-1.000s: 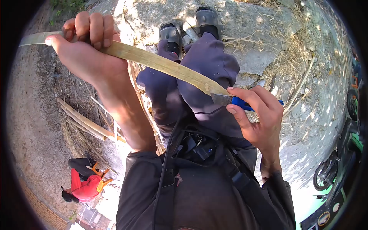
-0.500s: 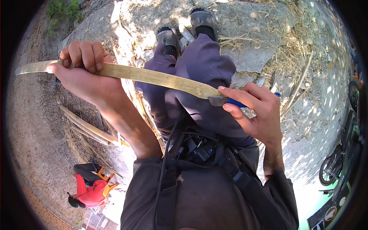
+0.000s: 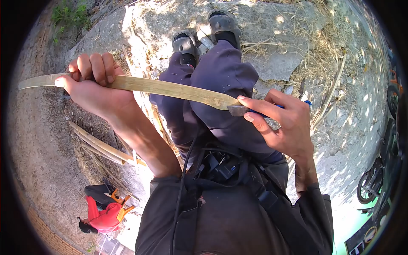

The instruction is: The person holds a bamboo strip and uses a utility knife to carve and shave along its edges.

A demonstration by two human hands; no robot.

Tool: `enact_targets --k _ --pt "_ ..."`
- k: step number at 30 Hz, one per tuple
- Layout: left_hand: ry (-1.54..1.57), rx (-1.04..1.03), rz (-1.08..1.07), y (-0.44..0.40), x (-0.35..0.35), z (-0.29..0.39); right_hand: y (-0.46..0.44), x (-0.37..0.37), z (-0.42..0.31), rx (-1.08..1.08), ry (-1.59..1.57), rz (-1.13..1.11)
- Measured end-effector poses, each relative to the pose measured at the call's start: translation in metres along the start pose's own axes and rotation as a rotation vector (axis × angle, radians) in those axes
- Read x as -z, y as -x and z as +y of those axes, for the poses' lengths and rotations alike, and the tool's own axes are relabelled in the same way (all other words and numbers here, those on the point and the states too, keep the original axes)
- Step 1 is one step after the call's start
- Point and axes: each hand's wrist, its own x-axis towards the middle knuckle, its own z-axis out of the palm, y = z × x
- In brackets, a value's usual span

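Observation:
A long, pale, flat strip (image 3: 170,90) that looks like bamboo runs across the view above my knees, its far left part bending slightly down. My left hand (image 3: 95,85) is closed around it, fingers curled over the top. My right hand (image 3: 282,121) grips a blue-handled knife between thumb and fingers, with most of the handle hidden by the hand. The knife's short, wide blade (image 3: 238,111) lies against the lower edge of the strip's right end. My right index fingertip touches that end of the strip.
Cut poles (image 3: 100,146) lie on the ground at left. A person in red (image 3: 104,217) sits on an orange chair at lower left. Dry fibres (image 3: 321,63) litter the ground at upper right. A motorcycle wheel (image 3: 369,182) shows at far right.
Over the last second the strip has become more level as my left hand came lower. The blade has turned its flat side into view and moved slightly left with my right hand.

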Motion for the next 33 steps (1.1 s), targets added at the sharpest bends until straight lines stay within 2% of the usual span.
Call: enact_targets --k 9,13,20,22,31,33 --pt "-0.039 -0.024 0.049 0.005 -0.007 -0.004 0.007 -0.008 -0.009 -0.133 -0.065 0.058" --pt "-0.066 -0.036 0.124 0.005 -0.008 -0.006 0.011 -0.009 -0.009 -0.144 -0.126 0.075" --pt "-0.052 -0.019 0.052 0.005 -0.005 -0.005 0.008 0.001 -0.011 -0.107 -0.137 0.016" --pt "-0.102 -0.039 0.151 0.007 -0.011 -0.003 0.007 0.001 -0.012 -0.102 -0.121 0.021" --pt "-0.036 -0.031 0.07 0.002 -0.001 -0.002 0.007 -0.006 -0.012 -0.14 -0.089 0.06" --pt "-0.054 -0.033 0.084 0.003 -0.002 -0.003 0.009 -0.002 -0.013 -0.155 -0.174 0.01"
